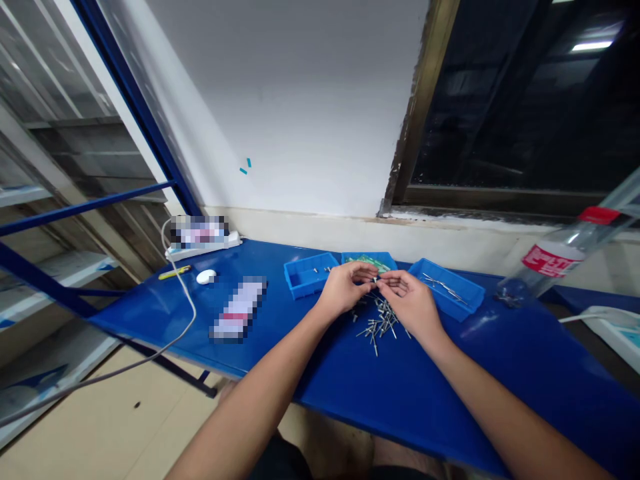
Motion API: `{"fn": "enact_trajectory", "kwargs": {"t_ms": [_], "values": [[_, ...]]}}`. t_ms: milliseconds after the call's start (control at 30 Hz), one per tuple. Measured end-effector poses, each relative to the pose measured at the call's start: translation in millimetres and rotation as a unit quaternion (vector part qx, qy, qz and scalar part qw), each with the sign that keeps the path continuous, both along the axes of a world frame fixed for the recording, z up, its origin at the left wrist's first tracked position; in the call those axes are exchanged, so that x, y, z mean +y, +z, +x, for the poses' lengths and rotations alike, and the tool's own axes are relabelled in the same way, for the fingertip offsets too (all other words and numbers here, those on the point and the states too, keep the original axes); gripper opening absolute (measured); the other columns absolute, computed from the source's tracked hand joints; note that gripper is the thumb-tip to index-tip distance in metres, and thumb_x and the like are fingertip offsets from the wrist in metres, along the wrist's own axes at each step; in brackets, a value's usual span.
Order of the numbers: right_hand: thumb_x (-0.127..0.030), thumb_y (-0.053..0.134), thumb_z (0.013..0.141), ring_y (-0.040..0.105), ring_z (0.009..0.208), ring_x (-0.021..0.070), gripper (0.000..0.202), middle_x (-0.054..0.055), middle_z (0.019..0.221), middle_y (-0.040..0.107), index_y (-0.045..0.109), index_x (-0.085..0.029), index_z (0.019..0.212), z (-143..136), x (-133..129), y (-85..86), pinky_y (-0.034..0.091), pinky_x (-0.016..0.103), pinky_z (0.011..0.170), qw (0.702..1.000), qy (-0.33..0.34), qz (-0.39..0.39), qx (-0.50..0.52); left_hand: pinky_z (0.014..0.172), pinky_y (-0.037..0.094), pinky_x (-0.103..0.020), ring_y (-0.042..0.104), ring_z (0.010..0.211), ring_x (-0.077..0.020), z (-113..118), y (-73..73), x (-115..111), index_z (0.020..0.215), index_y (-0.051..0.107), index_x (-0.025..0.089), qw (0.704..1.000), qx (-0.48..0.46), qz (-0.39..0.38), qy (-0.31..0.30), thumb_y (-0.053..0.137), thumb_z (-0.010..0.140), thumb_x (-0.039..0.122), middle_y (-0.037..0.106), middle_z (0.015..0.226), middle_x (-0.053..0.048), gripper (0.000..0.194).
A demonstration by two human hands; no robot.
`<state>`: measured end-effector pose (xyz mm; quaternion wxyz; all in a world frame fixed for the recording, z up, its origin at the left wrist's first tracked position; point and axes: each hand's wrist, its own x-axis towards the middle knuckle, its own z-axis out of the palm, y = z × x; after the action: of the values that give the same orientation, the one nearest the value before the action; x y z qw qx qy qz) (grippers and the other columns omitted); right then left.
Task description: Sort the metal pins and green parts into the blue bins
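Both hands meet over the pile, fingertips almost touching. A small silvery rivet (375,281) shows between them, pinched by the thumb and fingers of my left hand (346,287) and of my right hand (411,301). Directly below lies a loose heap of metal pop rivets (383,323), with thin shanks pointing in several directions. To the left, a blue bin (303,288) contains a few small metal pieces. Behind my fingers, another blue bin (345,256) holds green-and-clear packaging (373,262). On the right, a third blue bin (473,308) has long thin metal pins (445,287) inside.
A large plastic bottle (555,257) with a red cap leans on the right, dark bits inside. Leftward on the blue table (340,373) are a blurred-out flat item (240,310), a white oval case (206,277), a yellow cutter (175,272), a power strip (210,247) and a cable (187,320).
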<state>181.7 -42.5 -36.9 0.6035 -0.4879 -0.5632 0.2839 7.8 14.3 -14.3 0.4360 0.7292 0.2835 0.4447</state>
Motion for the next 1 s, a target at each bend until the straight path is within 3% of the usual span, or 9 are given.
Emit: {"fn": "enact_trajectory", "kwargs": {"t_ms": [233,400,533,667,800,1000], "values": [[-0.041,0.080,0.084,0.074,0.087,0.0223,0.029,0.008,0.095,0.075,0.066,-0.021,0.102,-0.6,3.8,-3.8,0.063,0.037,0.080,1.000,-0.012,-0.001,0.000,0.101,0.063,-0.042,0.078,0.105,-0.0233,1.9,-3.3,-0.5,0.113,0.072,0.011,0.998,-0.046,-0.020,-0.042,0.070,0.080,0.000,0.076,0.118,-0.015,0.034],[-0.034,0.076,0.084,0.072,0.083,0.0210,0.027,0.007,0.092,0.073,0.068,-0.020,0.105,1.1,4.2,-3.4,0.061,0.034,0.075,0.999,-0.022,-0.008,-0.023,0.098,0.064,-0.038,0.072,0.122,-0.0287,2.6,3.4,-5.2,0.125,0.067,0.013,0.995,-0.060,-0.050,-0.069,0.069,0.080,0.001,0.068,0.135,-0.019,0.047],[-0.036,0.073,0.087,0.072,0.081,0.0215,0.023,0.008,0.092,0.075,0.072,-0.019,0.103,3.1,2.4,-0.9,0.061,0.034,0.073,0.998,-0.039,-0.003,-0.050,0.087,0.064,-0.033,0.077,0.103,-0.0248,-0.3,10.0,-8.1,0.118,0.073,0.012,0.999,-0.003,-0.051,-0.014,0.072,0.090,0.024,0.077,0.118,-0.016,0.030],[-0.037,0.073,0.089,0.074,0.081,0.0217,0.023,0.008,0.095,0.076,0.072,-0.020,0.104,4.2,0.9,0.3,0.062,0.034,0.073,0.997,-0.020,0.020,-0.072,0.073,0.063,-0.030,0.078,0.078,-0.0219,-3.4,11.4,-8.8,0.103,0.080,0.012,0.994,0.081,-0.079,-0.007,0.074,0.091,0.045,0.081,0.090,-0.010,0.036],[-0.036,0.069,0.091,0.075,0.087,0.0227,0.018,0.009,0.101,0.076,0.074,-0.022,0.101,3.1,-0.2,0.5,0.063,0.036,0.080,0.994,-0.011,0.038,-0.107,0.078,0.065,-0.032,0.080,0.083,-0.0218,-3.9,5.1,-4.4,0.109,0.080,0.014,0.994,0.082,-0.073,-0.001,0.074,0.091,0.032,0.083,0.095,-0.009,0.026],[-0.043,0.072,0.091,0.076,0.088,0.0247,0.023,0.009,0.098,0.078,0.073,-0.021,0.100,1.5,-0.2,-0.8,0.063,0.039,0.082,0.998,-0.021,0.005,-0.065,0.089,0.065,-0.033,0.080,0.094,-0.0225,-4.2,0.7,0.6,0.101,0.081,0.016,0.995,0.093,-0.025,0.019,0.076,0.085,0.016,0.083,0.100,-0.008,0.018]]}}
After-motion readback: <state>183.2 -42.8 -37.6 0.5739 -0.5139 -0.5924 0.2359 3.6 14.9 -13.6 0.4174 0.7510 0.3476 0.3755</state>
